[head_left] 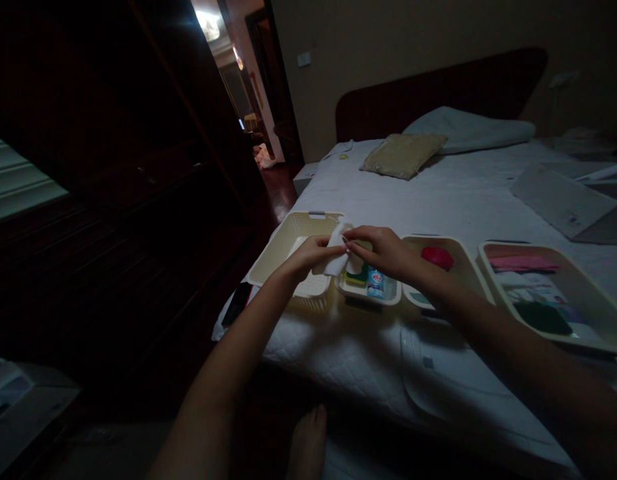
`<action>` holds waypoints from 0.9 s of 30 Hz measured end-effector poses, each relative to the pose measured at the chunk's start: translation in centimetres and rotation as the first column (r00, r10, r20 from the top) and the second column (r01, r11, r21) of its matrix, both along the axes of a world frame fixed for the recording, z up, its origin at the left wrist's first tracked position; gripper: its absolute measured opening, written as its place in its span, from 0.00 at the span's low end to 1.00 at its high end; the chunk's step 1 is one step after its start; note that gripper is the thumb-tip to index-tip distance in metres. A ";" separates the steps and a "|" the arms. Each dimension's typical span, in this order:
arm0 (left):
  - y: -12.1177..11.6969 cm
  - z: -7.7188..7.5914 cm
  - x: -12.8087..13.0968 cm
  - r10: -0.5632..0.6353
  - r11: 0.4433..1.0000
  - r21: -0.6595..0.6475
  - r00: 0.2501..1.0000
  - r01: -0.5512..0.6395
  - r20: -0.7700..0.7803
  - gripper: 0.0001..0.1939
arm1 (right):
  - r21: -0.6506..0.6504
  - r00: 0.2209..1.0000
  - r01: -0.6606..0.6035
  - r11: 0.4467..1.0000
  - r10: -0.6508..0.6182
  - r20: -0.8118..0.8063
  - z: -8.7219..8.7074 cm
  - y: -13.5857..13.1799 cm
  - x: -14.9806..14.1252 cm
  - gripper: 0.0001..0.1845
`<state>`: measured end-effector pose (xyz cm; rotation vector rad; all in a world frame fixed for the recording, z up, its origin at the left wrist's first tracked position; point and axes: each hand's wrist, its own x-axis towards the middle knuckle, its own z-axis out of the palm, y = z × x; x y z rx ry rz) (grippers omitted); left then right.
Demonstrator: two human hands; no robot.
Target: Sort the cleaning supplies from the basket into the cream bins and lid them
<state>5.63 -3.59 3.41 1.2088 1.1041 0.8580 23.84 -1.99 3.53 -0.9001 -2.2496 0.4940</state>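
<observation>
Both hands meet over the row of bins and pinch a thin white cloth-like piece (334, 257); whether it is fabric or paper I cannot tell. My left hand (311, 257) grips its left side, thumb and fingers closed. My right hand (376, 247) pinches its upper right edge, fingertips close to those of the left. Beneath them stands a cream perforated basket (273, 250) with white material inside. Beside it, a small cream bin (394, 293) holds a green and yellow sponge (357, 275) and a blue packet (375, 284). My hands partly hide this bin.
Right of these, one cream bin (481, 280) holds a red object (437, 257), another (601, 343) pink cloth (523, 263) and a dark green pad (542, 318). A clear lid (428, 373) and dark phone (237, 303) lie near the bed's edge. A cushion (403, 155) rests farther back.
</observation>
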 end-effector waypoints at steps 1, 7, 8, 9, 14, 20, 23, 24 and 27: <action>0.0 0.0 0.0 -0.014 1.000 0.019 1.000 0.014 0.002 0.20 | -0.010 1.000 -0.005 1.000 0.005 -0.003 0.0 0.0 0.0 0.12; 0.1 -0.1 -0.4 -0.114 0.990 0.087 0.993 0.115 -0.016 0.22 | -0.045 0.999 -0.008 0.999 0.006 -0.036 0.1 0.1 0.2 0.13; 0.1 -0.1 -0.5 -0.123 0.989 0.086 0.992 0.124 -0.014 0.22 | -0.049 0.999 -0.010 0.999 0.009 -0.036 0.1 0.0 0.3 0.13; 0.1 0.0 -0.5 -0.128 0.988 0.081 0.992 0.129 -0.013 0.22 | -0.054 0.999 -0.014 0.998 0.012 -0.036 0.1 0.0 0.3 0.13; 0.0 0.1 -0.3 -0.123 0.990 0.067 0.992 0.122 0.005 0.20 | -0.078 0.999 -0.012 0.997 0.009 -0.035 0.1 0.0 0.3 0.14; 0.1 -0.1 -0.1 -0.131 0.985 0.109 0.991 0.133 -0.029 0.14 | -0.069 1.000 0.014 0.997 -0.014 0.009 -0.1 0.2 0.1 0.11; 0.2 -0.3 -0.1 -0.134 0.983 0.118 0.990 0.139 -0.050 0.15 | -0.087 1.000 0.023 0.996 -0.022 0.010 -0.2 0.3 0.0 0.10; 0.3 -0.4 -0.2 -0.132 0.983 0.120 0.990 0.138 -0.055 0.15 | -0.094 1.000 0.023 0.995 -0.022 0.012 -0.2 0.3 0.0 0.10; 0.4 -0.6 -0.2 -0.117 0.985 0.124 0.992 0.123 -0.052 0.15 | -0.100 0.999 0.034 0.994 -0.032 0.019 -0.2 0.3 0.0 0.10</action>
